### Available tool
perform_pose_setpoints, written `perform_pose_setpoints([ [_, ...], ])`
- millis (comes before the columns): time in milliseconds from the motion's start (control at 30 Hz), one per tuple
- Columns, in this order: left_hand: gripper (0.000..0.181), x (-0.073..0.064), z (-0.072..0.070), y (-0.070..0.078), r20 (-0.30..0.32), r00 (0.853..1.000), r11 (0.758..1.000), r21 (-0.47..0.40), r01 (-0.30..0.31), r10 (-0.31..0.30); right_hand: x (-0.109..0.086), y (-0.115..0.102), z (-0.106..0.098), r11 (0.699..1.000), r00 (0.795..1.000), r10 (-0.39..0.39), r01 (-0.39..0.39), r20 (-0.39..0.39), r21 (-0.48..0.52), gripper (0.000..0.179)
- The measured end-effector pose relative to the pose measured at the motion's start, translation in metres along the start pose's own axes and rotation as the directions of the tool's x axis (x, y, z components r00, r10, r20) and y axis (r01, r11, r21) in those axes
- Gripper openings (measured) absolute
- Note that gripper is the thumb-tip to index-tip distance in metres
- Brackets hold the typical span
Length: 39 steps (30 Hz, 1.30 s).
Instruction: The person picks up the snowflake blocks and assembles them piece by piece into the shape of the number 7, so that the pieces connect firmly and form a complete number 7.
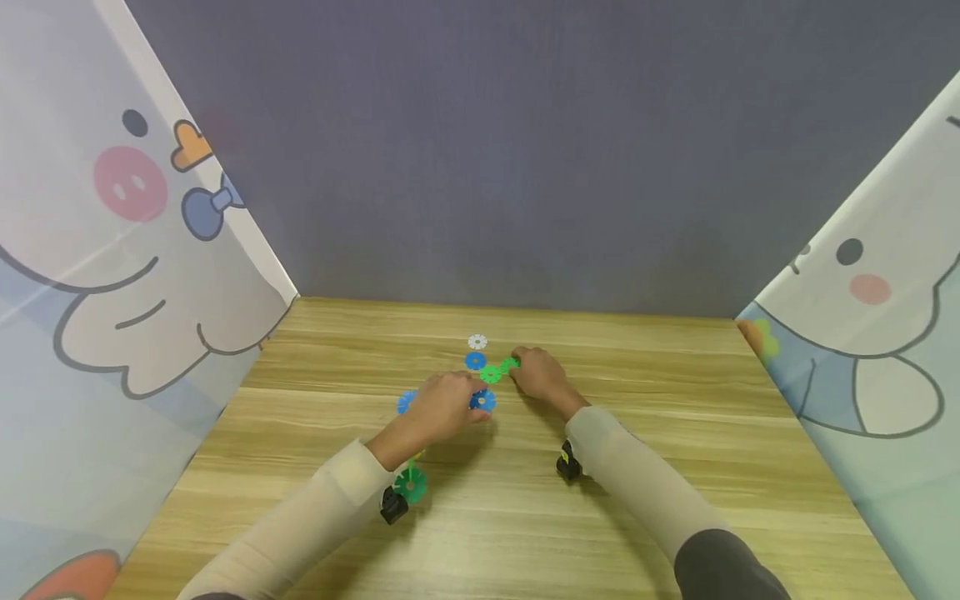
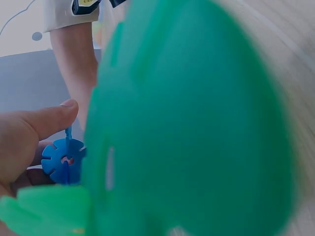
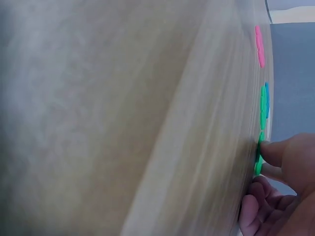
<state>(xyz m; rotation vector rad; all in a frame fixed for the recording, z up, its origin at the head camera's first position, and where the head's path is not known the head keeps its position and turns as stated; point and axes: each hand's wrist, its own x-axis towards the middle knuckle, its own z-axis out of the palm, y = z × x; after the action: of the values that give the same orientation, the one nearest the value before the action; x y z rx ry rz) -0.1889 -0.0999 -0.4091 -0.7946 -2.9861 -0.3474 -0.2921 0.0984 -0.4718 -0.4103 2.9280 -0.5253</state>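
Observation:
My left hand (image 1: 442,406) curls around joined snowflake discs. A blue snowflake disc (image 1: 482,401) shows at its thumb, and in the left wrist view a second blue piece stands edge-on through that blue disc (image 2: 64,162). On the hand's other side is another blue disc (image 1: 406,402). A dark green disc (image 1: 410,485) sits below the wrist, large and blurred in the left wrist view. Farther right, my right hand (image 1: 542,375) pinches a bright green disc (image 1: 509,365) at the tabletop, thumb on it in the right wrist view. How the left-hand pieces all connect is partly hidden.
Beside the pinched disc lies another bright green disc (image 1: 491,374), with a blue disc (image 1: 476,361) and a white disc (image 1: 477,342) behind. A pink disc (image 3: 260,46) lies farther off in the right wrist view. Grey and cartoon-printed panels border the wooden table (image 1: 675,400).

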Motion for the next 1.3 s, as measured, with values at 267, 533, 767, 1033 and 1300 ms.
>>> perform_pose_setpoints([
  [267, 0.048, -0.001, 0.001, 0.0, 0.004, 1.0, 1.0, 0.001, -0.003, 0.003, -0.001, -0.002, 0.0, 1.0, 1.0, 0.027, -0.027, 0.014, 0.0, 0.038],
  [533, 0.048, -0.004, 0.001, 0.002, 0.006, 1.0, 1.0, 0.003, -0.015, 0.015, -0.006, 0.002, 0.001, 0.998, 0.999, 0.04, -0.039, -0.007, 0.048, 0.03],
  [767, 0.047, -0.004, 0.0, 0.002, -0.005, 1.0, 1.0, -0.004, -0.02, 0.02, -0.01, 0.004, -0.007, 0.996, 0.999, 0.035, -0.034, -0.018, 0.084, 0.026],
  [1033, 0.049, -0.003, -0.001, 0.002, 0.001, 1.0, 1.0, -0.003, -0.012, 0.012, -0.018, 0.006, -0.016, 0.997, 0.998, -0.031, 0.034, -0.052, 0.064, 0.018],
  [1300, 0.05, -0.002, -0.001, 0.001, -0.004, 1.0, 1.0, -0.009, -0.009, 0.009, -0.028, 0.006, -0.024, 0.985, 0.99, -0.105, 0.116, -0.09, 0.128, 0.012],
])
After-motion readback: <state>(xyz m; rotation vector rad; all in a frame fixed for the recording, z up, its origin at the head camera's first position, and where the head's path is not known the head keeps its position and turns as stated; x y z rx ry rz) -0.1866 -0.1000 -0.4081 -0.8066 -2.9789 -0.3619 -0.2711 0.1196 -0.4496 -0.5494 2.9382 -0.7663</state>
